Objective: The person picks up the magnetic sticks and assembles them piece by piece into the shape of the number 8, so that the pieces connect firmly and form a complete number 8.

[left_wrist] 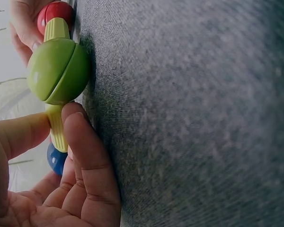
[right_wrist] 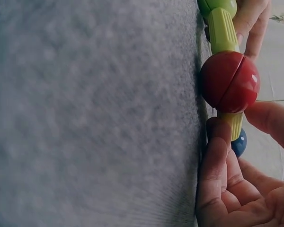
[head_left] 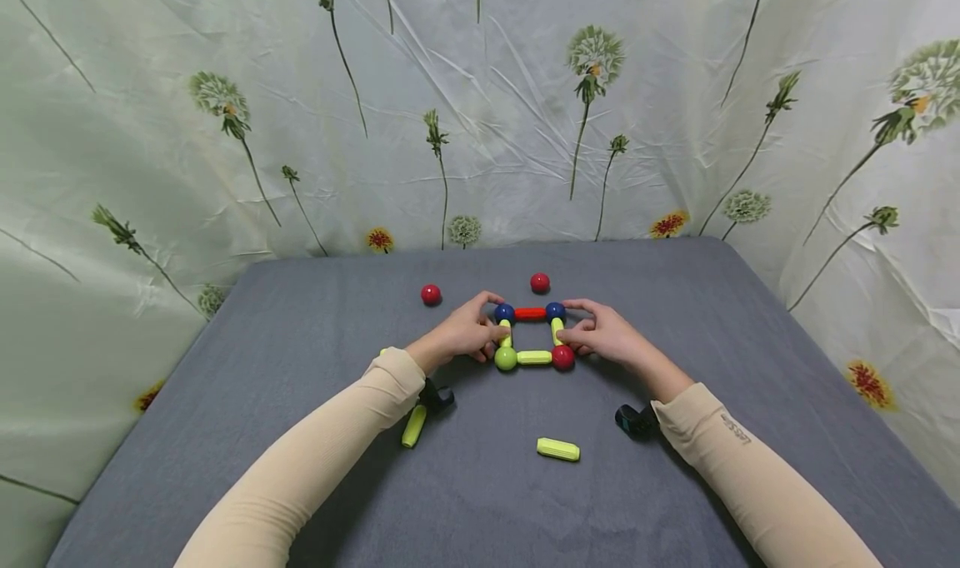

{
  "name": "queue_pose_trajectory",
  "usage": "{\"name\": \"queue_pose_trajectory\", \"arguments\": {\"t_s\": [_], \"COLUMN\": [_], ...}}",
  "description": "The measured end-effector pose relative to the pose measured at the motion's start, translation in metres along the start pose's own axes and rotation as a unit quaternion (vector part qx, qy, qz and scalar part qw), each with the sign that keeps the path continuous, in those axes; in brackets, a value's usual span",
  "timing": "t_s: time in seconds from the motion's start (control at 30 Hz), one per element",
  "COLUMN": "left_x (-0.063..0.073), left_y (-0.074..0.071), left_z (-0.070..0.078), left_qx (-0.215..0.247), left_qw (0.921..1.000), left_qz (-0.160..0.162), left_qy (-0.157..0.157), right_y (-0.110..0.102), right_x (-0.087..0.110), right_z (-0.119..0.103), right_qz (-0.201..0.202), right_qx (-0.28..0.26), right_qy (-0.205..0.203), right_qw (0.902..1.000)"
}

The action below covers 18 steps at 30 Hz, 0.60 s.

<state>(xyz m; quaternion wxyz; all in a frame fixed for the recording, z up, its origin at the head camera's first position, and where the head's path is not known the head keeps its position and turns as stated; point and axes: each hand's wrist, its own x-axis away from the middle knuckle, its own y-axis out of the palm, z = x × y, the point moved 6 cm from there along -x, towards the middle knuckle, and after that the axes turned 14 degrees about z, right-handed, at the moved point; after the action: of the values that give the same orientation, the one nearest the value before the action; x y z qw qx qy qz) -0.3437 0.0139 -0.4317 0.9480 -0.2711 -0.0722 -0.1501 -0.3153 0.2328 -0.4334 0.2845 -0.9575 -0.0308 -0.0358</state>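
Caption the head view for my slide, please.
Left grip and right grip hold opposite sides of a ball-and-rod frame on a gray table, two red balls beyond.

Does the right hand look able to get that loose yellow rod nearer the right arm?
Probably yes, after letting go: the right hand is holding the joined frame, but nothing visible covers the loose yellow rod.

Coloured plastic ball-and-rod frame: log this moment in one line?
left hand: holds left yellow ribbed rod | right hand: holds right yellow ribbed rod | frame: closed
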Motion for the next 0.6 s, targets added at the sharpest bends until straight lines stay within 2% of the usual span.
{"name": "queue_pose_trajectory", "arguments": {"t_s": [0.37,0.6], "left_x": [0.002,0.011], "left_y": [-0.004,-0.014], "left_z": [0.002,0.008], "left_qx": [-0.016,-0.028], "left_qw": [0.9998,0.9995], "left_qz": [-0.005,-0.004], "left_qy": [0.003,0.015], "right_y": [-0.001,-0.001], "right_x": [0.000,0.000], "right_z": [-0.003,-0.001], "right_qz": [-0.014,-0.028], "right_qx": [0.013,0.001], "right_qy": [0.006,0.006], "right_qw": [0.9998,0.9996]}}
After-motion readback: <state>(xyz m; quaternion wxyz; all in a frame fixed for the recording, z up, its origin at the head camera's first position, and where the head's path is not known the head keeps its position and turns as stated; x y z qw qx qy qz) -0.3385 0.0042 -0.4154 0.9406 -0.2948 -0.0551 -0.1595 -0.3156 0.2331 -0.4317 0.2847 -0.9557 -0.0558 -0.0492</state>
